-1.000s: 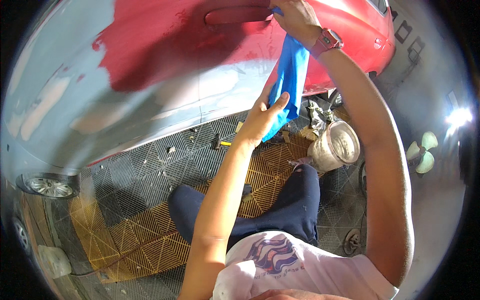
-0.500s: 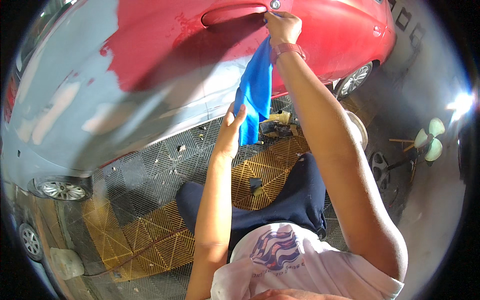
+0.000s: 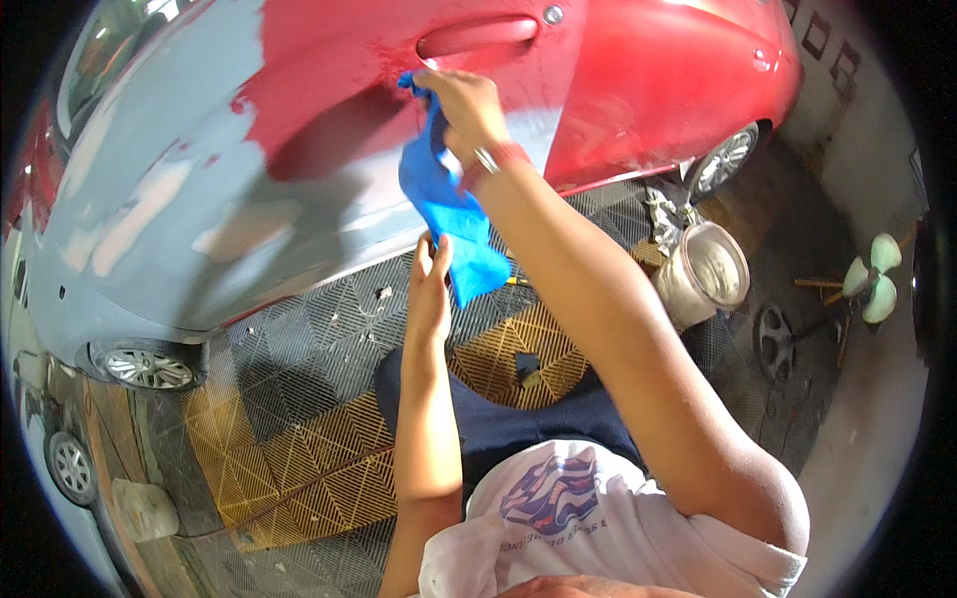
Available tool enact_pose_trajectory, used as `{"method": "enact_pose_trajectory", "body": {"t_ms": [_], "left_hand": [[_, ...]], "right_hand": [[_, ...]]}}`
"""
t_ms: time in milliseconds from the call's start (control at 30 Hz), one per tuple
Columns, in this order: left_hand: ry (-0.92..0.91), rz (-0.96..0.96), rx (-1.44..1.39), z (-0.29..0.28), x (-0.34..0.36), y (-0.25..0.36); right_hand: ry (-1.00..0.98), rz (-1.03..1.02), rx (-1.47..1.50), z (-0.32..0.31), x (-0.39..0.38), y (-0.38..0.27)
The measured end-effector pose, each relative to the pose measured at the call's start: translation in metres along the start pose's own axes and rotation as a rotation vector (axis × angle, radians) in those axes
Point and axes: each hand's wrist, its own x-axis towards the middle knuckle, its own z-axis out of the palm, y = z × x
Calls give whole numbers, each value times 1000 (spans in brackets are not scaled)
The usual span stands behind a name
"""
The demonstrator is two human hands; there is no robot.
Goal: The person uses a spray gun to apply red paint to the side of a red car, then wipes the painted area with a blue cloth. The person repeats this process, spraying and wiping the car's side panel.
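Observation:
My right hand (image 3: 454, 105) pinches the top corner of a blue cloth (image 3: 474, 257) just below the recessed door handle (image 3: 478, 36) of a red car (image 3: 658, 90). The cloth hangs down past the bottom edge of the door. My left hand (image 3: 431, 284), lower down, has its thumb and fingers on the cloth's lower left edge. The door panel (image 3: 189, 239) is partly red and partly patchy grey. A red wristwatch sits on my right wrist.
A pale bucket (image 3: 698, 269) stands right of my legs, with a pedestal fan (image 3: 877, 279) farther right beside a wall. Black and yellow grid tiles (image 3: 289, 458) cover the floor. A plastic jug (image 3: 145, 508) and hose lie at lower left, near another car's wheel (image 3: 70, 468).
My right hand has moved left and down from the right end of the door handle to below it, taking the cloth along. My left hand has moved left and slightly lower with it.

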Motion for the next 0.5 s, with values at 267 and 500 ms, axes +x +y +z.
{"method": "enact_pose_trajectory", "body": {"t_ms": [267,500], "left_hand": [[31,456,528,22,-6,-59],[-145,10,629,25,-30,-78]], "right_hand": [[-546,-86,-340,-76,-116,-42],[177,-35,90,-282,-95,61]]}}
